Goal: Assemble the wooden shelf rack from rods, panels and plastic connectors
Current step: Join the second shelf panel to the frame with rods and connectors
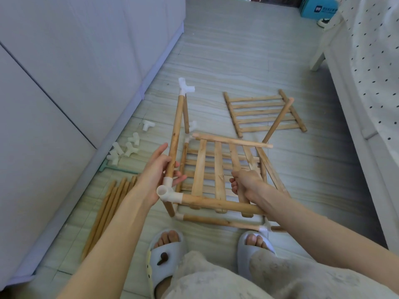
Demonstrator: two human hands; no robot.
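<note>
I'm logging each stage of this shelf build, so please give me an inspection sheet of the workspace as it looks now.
Surface: pale striped floor, parts spread across it.
Job's things: half-built rack with white corner connector fitted; spare slatted panel lying flat beyond it, with a rod of the rack passing in front; loose rods bundled at left; loose connectors near the cabinet.
Clutter: nothing seen.
Grippers: left hand holds an upright rod; right hand grips a slat of the upper panel.
Cables: nothing seen.
Surroundings: white cabinet left, dotted bed cover right, blue box far back.
</note>
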